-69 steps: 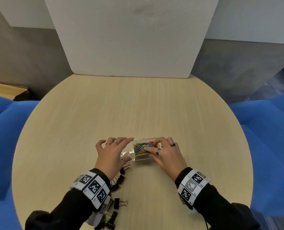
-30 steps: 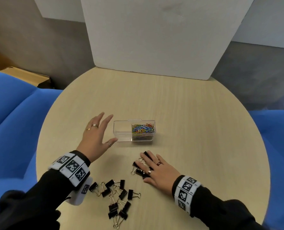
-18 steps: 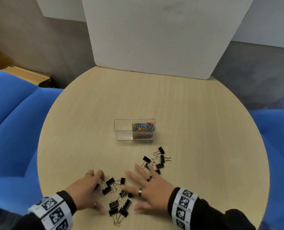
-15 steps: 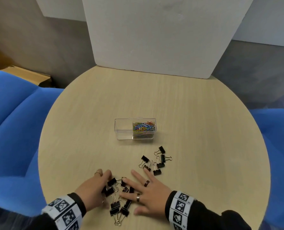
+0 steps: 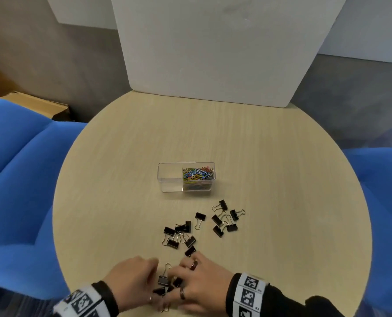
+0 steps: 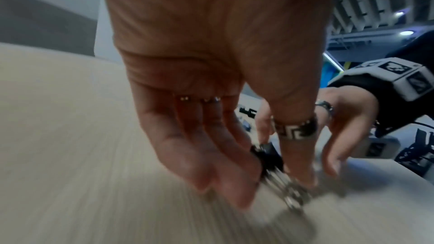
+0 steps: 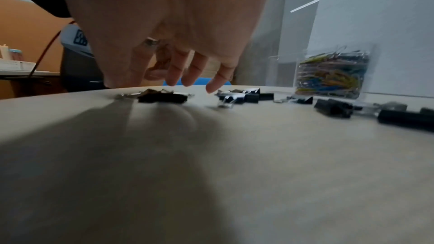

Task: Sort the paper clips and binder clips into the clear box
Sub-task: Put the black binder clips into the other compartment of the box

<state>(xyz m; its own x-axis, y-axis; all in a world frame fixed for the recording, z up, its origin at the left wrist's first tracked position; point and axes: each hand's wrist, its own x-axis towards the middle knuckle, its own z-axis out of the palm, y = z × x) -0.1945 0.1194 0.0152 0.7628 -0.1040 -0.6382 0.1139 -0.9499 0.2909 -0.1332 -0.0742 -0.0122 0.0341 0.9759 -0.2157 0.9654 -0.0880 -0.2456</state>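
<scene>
The clear box (image 5: 169,179) stands mid-table; coloured paper clips (image 5: 198,175) fill its right compartment and the left one holds nothing. Black binder clips lie loose in front of it, one cluster (image 5: 227,218) at the right and another (image 5: 179,234) nearer me. At the near edge my left hand (image 5: 155,277) pinches a few binder clips (image 6: 267,157) between thumb and fingers. My right hand (image 5: 183,277) lies beside it with relaxed fingers (image 7: 187,79) over other clips (image 7: 162,97), holding nothing. The box (image 7: 328,75) shows at the right of the right wrist view.
The round wooden table (image 5: 281,168) has a white board (image 5: 213,53) standing at its far edge. Blue seats (image 5: 14,179) flank it left and right. A cardboard box (image 5: 37,106) sits on the floor at the far left.
Both hands have drawn back toward the near edge. Several binder clips now lie farther up the table, closer to the box. My left fingers have closed on a few clips.
</scene>
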